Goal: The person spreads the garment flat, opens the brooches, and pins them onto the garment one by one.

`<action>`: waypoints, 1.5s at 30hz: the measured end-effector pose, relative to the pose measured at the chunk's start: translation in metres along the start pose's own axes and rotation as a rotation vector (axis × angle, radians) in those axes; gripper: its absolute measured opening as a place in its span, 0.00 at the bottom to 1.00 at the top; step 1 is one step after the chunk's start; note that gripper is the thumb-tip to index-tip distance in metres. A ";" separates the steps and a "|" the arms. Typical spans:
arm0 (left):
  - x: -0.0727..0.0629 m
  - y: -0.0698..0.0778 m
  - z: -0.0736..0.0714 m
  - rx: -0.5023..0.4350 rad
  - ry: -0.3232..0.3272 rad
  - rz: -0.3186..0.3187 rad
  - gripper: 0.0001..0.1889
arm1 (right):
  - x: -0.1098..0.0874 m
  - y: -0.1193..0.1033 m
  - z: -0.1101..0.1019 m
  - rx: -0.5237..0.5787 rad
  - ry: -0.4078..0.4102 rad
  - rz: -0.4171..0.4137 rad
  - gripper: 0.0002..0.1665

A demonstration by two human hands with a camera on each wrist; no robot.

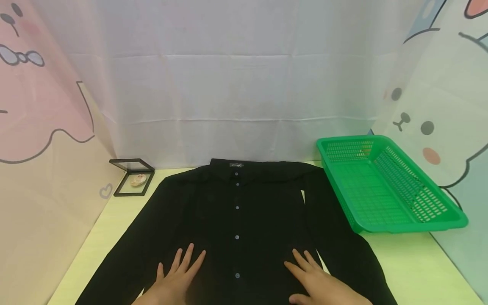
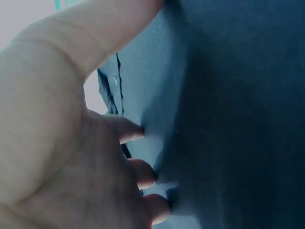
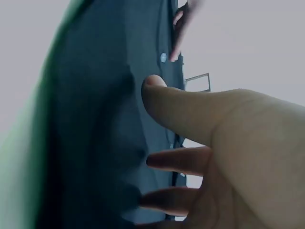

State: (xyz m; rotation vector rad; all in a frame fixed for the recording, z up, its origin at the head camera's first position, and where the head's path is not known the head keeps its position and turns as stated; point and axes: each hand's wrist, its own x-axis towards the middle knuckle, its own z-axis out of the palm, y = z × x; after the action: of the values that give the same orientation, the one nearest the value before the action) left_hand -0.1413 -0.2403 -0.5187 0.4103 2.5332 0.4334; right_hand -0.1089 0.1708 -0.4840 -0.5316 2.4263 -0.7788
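Note:
A black long-sleeved button-up shirt lies spread front side up, its collar toward the back curtain and its button row running down the middle. On its lower left part rests my left hand, fingers spread and fairly straight. My right hand lies on the lower right part, also with spread fingers. In the left wrist view the fingertips of the left hand touch the dark cloth. The right wrist view has the right hand just over the cloth or touching it. The shirt's bottom hem is out of view.
A green plastic basket stands at the right, beside the shirt's right-hand sleeve. At the back left, a small black-framed case stands open with a round, pale object in it. Printed curtains border the pale yellow table.

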 end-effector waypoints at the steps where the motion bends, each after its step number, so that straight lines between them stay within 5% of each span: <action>1: -0.001 0.002 0.000 -0.009 -0.005 0.008 0.72 | 0.000 0.001 0.000 -0.016 -0.007 -0.004 0.48; 7: -0.010 0.025 0.001 -0.038 -0.007 0.078 0.66 | 0.000 0.006 0.004 -0.101 0.039 -0.044 0.45; 14: -0.016 0.047 -0.001 -0.062 0.041 0.040 0.66 | -0.001 -0.009 0.001 -0.136 0.169 -0.023 0.41; 20: -0.004 0.080 -0.010 -0.047 0.105 0.100 0.66 | 0.005 -0.020 -0.003 -0.167 0.232 -0.036 0.37; 29: 0.016 0.122 -0.029 0.034 0.196 0.206 0.63 | 0.045 -0.038 -0.019 -0.278 0.312 -0.163 0.37; 34: 0.026 0.127 -0.048 0.081 0.281 0.225 0.62 | 0.065 -0.042 -0.031 -0.317 0.382 -0.187 0.37; 45: 0.046 0.115 -0.074 0.069 0.416 0.087 0.58 | 0.086 -0.041 -0.044 -0.264 0.484 -0.054 0.45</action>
State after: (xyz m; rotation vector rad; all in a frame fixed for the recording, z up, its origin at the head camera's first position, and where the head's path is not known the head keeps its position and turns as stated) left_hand -0.1965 -0.1356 -0.4361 0.5015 2.9471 0.5093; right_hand -0.1936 0.1142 -0.4593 -0.5600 3.0012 -0.6697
